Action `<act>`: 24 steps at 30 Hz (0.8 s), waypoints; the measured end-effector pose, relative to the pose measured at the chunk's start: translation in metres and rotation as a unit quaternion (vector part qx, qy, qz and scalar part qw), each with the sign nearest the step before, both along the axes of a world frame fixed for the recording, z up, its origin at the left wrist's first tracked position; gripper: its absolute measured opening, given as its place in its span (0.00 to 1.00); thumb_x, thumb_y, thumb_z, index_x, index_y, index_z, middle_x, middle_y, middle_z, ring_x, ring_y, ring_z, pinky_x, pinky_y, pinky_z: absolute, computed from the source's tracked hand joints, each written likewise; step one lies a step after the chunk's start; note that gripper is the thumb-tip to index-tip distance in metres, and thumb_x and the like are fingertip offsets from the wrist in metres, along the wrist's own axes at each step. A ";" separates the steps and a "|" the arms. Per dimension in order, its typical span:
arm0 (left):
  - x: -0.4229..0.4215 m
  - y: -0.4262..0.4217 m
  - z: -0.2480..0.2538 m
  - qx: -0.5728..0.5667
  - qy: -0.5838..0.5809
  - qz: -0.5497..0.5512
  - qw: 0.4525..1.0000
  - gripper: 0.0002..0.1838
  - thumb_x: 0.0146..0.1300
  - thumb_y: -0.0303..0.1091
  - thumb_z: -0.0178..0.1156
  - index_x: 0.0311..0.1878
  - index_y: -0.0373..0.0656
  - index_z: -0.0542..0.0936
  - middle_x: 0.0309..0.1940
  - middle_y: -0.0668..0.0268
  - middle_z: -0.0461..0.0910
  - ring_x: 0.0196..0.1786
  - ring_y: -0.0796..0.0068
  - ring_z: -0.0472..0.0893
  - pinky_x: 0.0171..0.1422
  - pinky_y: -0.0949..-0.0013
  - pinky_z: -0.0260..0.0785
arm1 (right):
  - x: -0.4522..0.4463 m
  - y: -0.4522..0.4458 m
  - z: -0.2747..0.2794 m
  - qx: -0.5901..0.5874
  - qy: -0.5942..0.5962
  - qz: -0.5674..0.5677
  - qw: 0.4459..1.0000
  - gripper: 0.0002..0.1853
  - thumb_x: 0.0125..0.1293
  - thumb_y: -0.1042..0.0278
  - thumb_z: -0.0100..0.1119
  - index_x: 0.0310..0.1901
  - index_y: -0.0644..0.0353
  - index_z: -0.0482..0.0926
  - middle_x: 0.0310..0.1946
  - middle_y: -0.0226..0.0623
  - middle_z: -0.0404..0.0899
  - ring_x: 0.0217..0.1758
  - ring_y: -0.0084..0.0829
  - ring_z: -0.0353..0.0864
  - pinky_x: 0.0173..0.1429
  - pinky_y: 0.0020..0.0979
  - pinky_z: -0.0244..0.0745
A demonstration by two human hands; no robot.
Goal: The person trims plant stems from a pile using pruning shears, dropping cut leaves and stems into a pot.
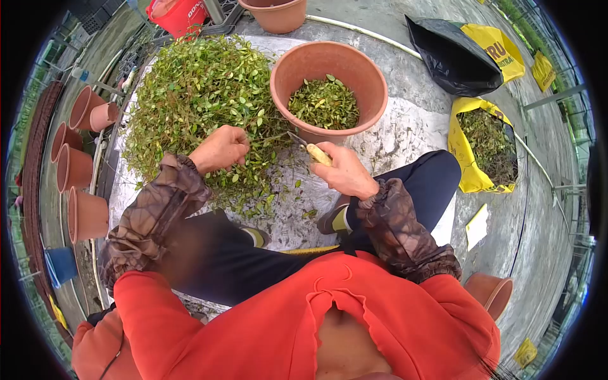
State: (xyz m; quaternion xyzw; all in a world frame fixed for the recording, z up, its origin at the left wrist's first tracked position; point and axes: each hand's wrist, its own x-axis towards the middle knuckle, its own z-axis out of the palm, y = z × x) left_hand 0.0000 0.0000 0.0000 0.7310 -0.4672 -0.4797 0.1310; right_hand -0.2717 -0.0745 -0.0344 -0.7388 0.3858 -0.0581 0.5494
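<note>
The clippers (320, 154) were gripped by their pale handle in the right hand (350, 172), just in front of the large pot (329, 130), their blades pointed at the leafy pile (202, 101); the left hand (221, 150) was held over the pile's near side, its grip curled closed, though whether a stem was pinched cannot be told; loose leaves (324, 104) were contained in the pot; pile and pot were set side by side on a white sheet (405, 126).

Red bucket (172, 19): "DON", rest unclear; yellow bag (510, 65): "TRU", smaller print unclear
</note>
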 end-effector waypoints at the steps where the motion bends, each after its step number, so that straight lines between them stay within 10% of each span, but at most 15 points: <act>1: 0.000 -0.002 -0.002 -0.004 -0.001 0.008 1.000 0.07 0.60 0.29 0.53 0.34 0.36 0.77 0.21 0.63 0.80 0.17 0.79 0.74 0.21 0.71 0.66 | -0.003 0.000 0.001 -0.009 -0.008 -0.003 1.000 0.21 0.57 0.60 0.59 0.48 0.64 0.74 0.32 0.51 0.79 0.35 0.42 0.79 0.41 0.40 0.71; 5: 0.002 -0.007 -0.007 -0.027 -0.013 0.019 0.999 0.07 0.60 0.29 0.53 0.35 0.34 0.76 0.21 0.63 0.79 0.16 0.79 0.72 0.20 0.72 0.65 | 0.002 0.007 0.017 0.000 -0.037 0.043 0.998 0.23 0.60 0.62 0.59 0.55 0.61 0.72 0.28 0.32 0.75 0.22 0.21 0.73 0.27 0.26 0.70; 20: -0.013 -0.049 -0.014 -0.167 -0.072 -0.084 0.980 0.10 0.59 0.30 0.56 0.35 0.32 0.80 0.24 0.59 0.82 0.25 0.73 0.79 0.32 0.65 0.71 | -0.024 -0.043 0.006 -0.113 -0.022 -0.128 0.985 0.21 0.56 0.60 0.58 0.47 0.67 0.76 0.33 0.53 0.80 0.37 0.45 0.82 0.42 0.39 0.74; 24: -0.025 -0.050 -0.019 -0.107 -0.006 -0.032 0.994 0.08 0.60 0.29 0.56 0.35 0.33 0.79 0.25 0.60 0.82 0.23 0.73 0.79 0.28 0.69 0.71 | -0.027 -0.055 -0.006 -0.180 0.015 -0.109 0.977 0.23 0.58 0.61 0.60 0.52 0.65 0.74 0.27 0.40 0.79 0.27 0.29 0.79 0.33 0.33 0.73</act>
